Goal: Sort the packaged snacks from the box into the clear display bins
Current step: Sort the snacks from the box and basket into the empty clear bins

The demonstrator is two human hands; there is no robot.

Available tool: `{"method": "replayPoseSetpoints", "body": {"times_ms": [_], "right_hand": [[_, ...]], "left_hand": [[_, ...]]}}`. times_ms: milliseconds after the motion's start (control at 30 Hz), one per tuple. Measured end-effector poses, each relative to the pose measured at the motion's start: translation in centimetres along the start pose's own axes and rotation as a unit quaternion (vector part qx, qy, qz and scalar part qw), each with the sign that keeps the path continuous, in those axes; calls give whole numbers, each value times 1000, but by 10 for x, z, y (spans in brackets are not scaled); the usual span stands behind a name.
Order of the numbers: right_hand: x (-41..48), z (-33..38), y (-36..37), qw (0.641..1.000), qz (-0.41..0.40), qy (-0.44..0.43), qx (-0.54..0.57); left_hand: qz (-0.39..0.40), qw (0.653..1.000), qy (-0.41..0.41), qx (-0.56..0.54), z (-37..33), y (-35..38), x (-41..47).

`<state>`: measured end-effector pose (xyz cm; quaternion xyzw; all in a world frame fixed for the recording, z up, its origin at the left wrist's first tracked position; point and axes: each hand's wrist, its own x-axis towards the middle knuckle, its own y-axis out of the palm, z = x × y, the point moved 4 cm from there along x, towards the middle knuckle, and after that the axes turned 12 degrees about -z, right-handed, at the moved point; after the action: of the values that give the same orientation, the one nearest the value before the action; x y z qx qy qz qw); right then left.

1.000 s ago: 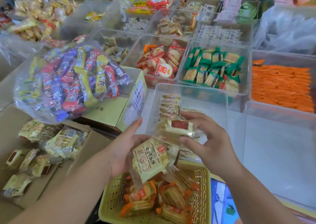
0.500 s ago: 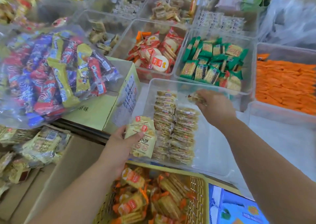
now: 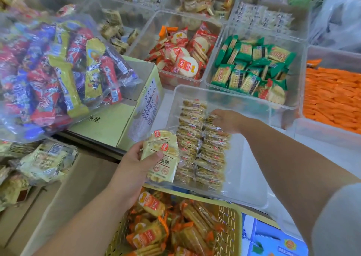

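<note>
Nearest us, a yellow basket (image 3: pixel 227 224) is sitting heaped with orange-wrapped crackers (image 3: pixel 150 234). Just beyond it our left hand (image 3: pixel 134 164) is gripping a small stack of cream packets (image 3: pixel 164 158), thumb curled across the front, holding them at the near left corner of the clear bin (image 3: pixel 252 177). Inside that bin two rows of packets (image 3: pixel 197 138) are lying on edge along its left side. Our right hand (image 3: pixel 228 120) is reaching across to the far end of the right-hand row, fingertips touching the wrappers there; we cannot tell whether they are pinching one or only pressing. To our left an open cardboard box (image 3: pixel 84 181) is holding pale packets (image 3: pixel 46 162), and beyond it a bag of mixed bars (image 3: pixel 58 76) is resting on a green carton (image 3: pixel 109 124). Farther back, bins of red packets (image 3: pixel 183 56), green packets (image 3: pixel 252 70) and orange sticks (image 3: pixel 332 97) are standing side by side.
</note>
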<state>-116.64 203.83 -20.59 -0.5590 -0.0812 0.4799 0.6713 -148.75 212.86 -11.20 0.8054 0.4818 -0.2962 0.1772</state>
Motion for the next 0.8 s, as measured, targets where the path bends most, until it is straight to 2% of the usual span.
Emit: {"method": "replayPoseSetpoints", "body": {"times_ms": [300, 400, 667, 800], "right_hand": [[1, 8, 3, 999, 39, 11, -21], [-2, 9, 8, 999, 24, 19, -11], [-26, 21, -9, 985, -141, 20, -98], [-59, 48, -26, 964, -226, -68, -125]], "left_hand": [[1, 1000, -9, -21, 0, -3, 0], [2, 1000, -11, -20, 1, -3, -1], [-5, 994, -55, -94, -2, -8, 0], [-13, 995, -58, -86, -4, -7, -4]]}}
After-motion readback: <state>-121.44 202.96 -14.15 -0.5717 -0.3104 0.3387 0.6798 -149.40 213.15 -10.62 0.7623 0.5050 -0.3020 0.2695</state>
